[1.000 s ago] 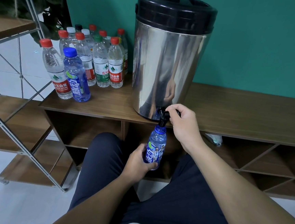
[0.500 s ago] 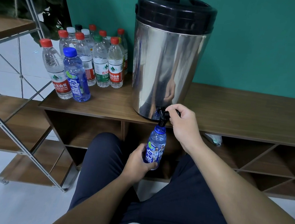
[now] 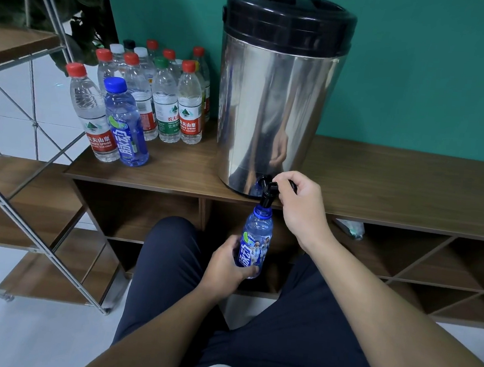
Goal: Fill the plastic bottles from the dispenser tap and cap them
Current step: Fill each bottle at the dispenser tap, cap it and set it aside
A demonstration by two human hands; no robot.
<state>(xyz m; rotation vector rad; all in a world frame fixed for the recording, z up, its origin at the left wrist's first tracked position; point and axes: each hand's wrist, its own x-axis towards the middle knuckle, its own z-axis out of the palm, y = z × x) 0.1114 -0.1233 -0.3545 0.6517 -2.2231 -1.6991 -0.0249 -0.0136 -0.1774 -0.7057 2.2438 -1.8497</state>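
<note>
Left-hand fingers (image 3: 252,269) curled round blue bottle (image 3: 254,243) below tap (image 3: 268,190); tap lever pinched by right hand (image 3: 303,203). Bottle judged thin-walled, heavier as filled; mid-body grip advised.

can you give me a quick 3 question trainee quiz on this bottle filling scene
1. True or false: the blue bottle under the tap has its cap on.
2. Which hand grips the tap handle: A left, B right?
3. Fill in: the capped bottles stand on the wooden shelf to the ____ of the dispenser.

Key: 1 false. 2 B, the right hand; the left hand holds the bottle. 3 left.
</note>
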